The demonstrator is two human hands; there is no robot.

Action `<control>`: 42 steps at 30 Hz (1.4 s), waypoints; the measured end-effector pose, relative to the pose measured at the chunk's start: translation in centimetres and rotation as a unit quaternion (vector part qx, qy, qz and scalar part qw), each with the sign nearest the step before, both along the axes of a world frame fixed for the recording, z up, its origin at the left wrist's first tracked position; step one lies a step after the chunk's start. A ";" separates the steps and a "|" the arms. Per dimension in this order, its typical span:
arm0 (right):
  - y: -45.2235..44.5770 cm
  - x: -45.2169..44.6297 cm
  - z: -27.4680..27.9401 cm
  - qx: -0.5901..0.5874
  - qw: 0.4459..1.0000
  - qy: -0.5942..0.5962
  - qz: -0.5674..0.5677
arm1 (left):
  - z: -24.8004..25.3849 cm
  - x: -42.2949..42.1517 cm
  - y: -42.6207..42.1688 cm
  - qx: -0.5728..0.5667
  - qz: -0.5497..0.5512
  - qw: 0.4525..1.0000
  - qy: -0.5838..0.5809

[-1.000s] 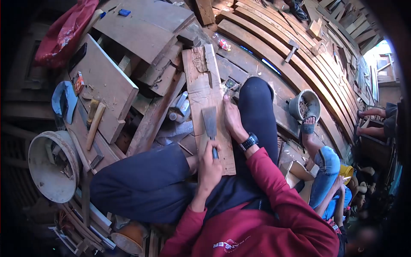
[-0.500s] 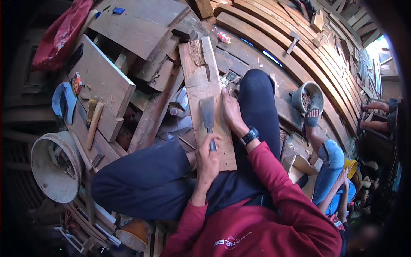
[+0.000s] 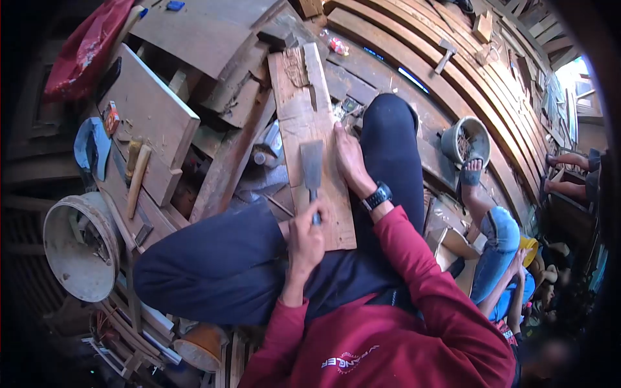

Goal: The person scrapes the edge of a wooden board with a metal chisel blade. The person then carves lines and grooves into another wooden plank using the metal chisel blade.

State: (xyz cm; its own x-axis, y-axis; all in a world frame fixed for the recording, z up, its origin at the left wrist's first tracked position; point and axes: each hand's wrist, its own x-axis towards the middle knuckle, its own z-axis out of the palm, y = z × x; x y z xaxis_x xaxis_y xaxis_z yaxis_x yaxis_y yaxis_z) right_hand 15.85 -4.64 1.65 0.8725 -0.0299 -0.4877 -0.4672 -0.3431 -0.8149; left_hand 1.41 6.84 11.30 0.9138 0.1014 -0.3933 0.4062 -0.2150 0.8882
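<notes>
Holding chisel (image 3: 312, 165) by its handle in left hand (image 3: 305, 242). Grip: closed, fingers wrapped round handle. Pointing wide flat blade away from body, over face of plank (image 3: 337, 226). Cannot tell whether blade touches wood.

Keeping right hand (image 3: 352, 161) open, fingers extended, along plank's right edge. Wearing dark watch (image 3: 378, 195) on right wrist.

Plank itself: lengthwise ahead of body, near end at lap, between 2 bent legs in dark trousers. At its far end, rough and gouged, with a split running inward.

To left of plank: bottle (image 3: 261, 157), low down among timber. Farther left: wooden handle (image 3: 138, 181), light blue item (image 3: 92, 147), small red box (image 3: 111, 118). At far left, large pale bucket (image 3: 81, 249), tilted, with scraps inside. Up in top left corner, red cloth (image 3: 84, 48).

To right: small bucket (image 3: 464, 142) holding shavings, beside another person's foot (image 3: 472, 171). Above, on long boards (image 3: 381, 39): hammer (image 3: 444, 57), well apart from both hands. Near plank's far end, red-and-white wrapper (image 3: 337, 45).
</notes>
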 end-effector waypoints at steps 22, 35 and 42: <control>0.4 0.2 0.2 -0.004 1.000 0.007 -0.013 | 0.3 -4.3 -1.8 0.026 0.018 0.999 -0.025; 0.1 -0.1 0.6 0.043 0.999 0.008 -0.010 | 0.8 -1.7 1.4 0.015 -0.005 0.998 0.060; 0.0 0.2 -0.1 0.021 1.000 -0.001 -0.003 | 0.0 -1.5 0.3 0.005 0.000 1.000 0.007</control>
State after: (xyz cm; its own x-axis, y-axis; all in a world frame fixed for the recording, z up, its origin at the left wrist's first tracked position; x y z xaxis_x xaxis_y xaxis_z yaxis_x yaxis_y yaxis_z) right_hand 16.02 -4.61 1.51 0.8731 -0.0150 -0.4873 -0.4679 -0.3065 -0.8289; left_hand -0.10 7.17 11.33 0.9085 0.1056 -0.4043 0.4179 -0.2234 0.8806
